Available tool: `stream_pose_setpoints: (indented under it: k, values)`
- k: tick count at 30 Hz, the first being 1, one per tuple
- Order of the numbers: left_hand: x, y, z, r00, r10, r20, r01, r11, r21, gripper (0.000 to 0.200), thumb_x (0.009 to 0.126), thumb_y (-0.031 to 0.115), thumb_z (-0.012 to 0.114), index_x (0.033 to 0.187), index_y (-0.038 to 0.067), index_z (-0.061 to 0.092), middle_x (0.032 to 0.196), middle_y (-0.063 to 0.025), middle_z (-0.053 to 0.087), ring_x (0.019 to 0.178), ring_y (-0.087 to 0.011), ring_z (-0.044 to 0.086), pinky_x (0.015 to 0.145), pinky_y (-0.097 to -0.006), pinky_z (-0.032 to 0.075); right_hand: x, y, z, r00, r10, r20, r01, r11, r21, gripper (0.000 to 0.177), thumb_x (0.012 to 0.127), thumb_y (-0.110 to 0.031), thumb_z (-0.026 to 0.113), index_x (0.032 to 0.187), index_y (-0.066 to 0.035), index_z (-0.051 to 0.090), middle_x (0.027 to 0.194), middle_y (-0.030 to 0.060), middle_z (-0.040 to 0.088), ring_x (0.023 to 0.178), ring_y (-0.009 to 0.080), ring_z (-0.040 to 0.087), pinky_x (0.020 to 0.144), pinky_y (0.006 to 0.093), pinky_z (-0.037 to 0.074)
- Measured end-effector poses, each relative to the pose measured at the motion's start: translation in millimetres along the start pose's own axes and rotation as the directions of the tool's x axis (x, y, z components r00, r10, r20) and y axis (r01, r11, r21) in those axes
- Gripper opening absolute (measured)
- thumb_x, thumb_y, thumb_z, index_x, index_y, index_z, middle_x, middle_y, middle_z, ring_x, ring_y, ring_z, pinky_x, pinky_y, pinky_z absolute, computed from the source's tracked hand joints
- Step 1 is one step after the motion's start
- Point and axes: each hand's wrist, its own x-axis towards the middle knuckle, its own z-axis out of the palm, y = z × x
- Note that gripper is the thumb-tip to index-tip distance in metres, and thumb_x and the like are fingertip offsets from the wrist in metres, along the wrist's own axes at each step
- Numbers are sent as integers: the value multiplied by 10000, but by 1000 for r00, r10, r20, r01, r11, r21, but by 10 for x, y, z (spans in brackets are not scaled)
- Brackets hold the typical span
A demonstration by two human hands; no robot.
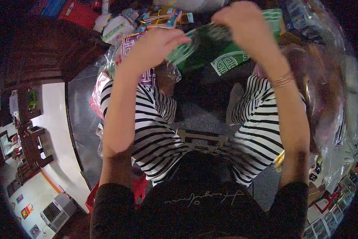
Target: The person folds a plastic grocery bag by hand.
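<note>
A green plastic bag (205, 49) with white patterns stretches between my two hands, above my knees. My left hand (153, 47) is closed at the bag's left end, its fingers pressed together beside crinkled, shiny film. Higher up, my right hand (242, 26) has its fingers bent down over the bag's upper edge. Motion smears the fingertips and the film near them. A patterned white band (228, 63) shows on the bag's lower part. Just behind my left wrist lies purple-and-white patterned packaging (128, 43).
Colourful bundled packets (161, 18) and a white package (117, 30) lie at the far side. A blue packet (300, 14) sits at the upper right. Clear plastic wrapping (330, 99) piles along the right. A red item (78, 16) is at the upper left.
</note>
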Motion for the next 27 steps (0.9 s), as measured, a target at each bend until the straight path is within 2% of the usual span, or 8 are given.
stream_pose_setpoints:
  k: [2,3,8,13,16,19,24,27]
  values:
    - [-118,-226,-68,999,-5,-41,-5,970,-243,307,942,230,519,1000,-41,652,912,-157,692,838,-263,672,759,-326,505,71,85,-484,1000,-9,14,9,1000,-14,201,784,27,485,915,12,637,913,147,628,868,293,571,870,418,447]
    - [-194,-486,-23,999,-38,34,42,990,-133,268,944,175,516,1100,8,656,997,-104,708,924,-187,674,834,-288,502,-220,572,-298,990,139,23,-131,970,-206,278,820,-69,464,1012,-63,665,1003,116,664,979,312,599,926,407,440]
    - [-390,-677,-137,969,-225,-100,198,953,-228,279,928,169,555,1156,36,646,1059,-107,692,1003,-185,649,909,-296,481,-712,1035,-693,858,502,-114,-514,844,-153,289,922,-77,430,1126,-77,634,1069,109,661,1022,279,624,911,352,472]
    - [-144,-524,125,912,28,-409,-109,978,-176,599,851,340,695,1348,80,487,1233,-152,611,1138,-209,591,904,-318,471,-246,378,-316,958,284,-36,-284,959,23,252,914,-96,466,1105,-63,627,1049,112,654,1016,281,619,900,357,473]
    - [-157,-193,124,921,-87,-379,-116,869,-480,510,905,224,641,1363,63,483,1233,-72,610,1146,-149,534,1011,-294,389,23,25,-341,956,290,30,-289,929,233,196,791,41,473,925,28,617,889,157,622,862,309,568,829,407,472]
    - [-146,-121,69,896,-159,-415,-69,873,-483,437,923,296,623,1246,11,549,1113,-78,662,964,-134,601,825,-252,471,96,-31,-327,946,305,111,-324,875,360,193,795,56,470,938,39,599,877,165,615,866,324,564,796,405,482]
    - [-60,91,128,797,-337,-502,-55,786,-616,324,960,290,567,1117,7,595,911,-91,676,795,-142,590,739,-253,461,94,-16,-34,977,211,28,-213,954,209,195,851,-40,476,990,-13,610,949,135,626,946,307,581,853,392,461]
    - [103,79,394,751,-50,-659,-190,939,-288,282,973,290,535,1071,30,585,756,-179,589,670,-224,574,660,-329,456,103,-301,186,987,162,0,-161,981,109,199,914,-120,482,1044,-40,609,1040,126,633,1030,305,586,906,390,455]
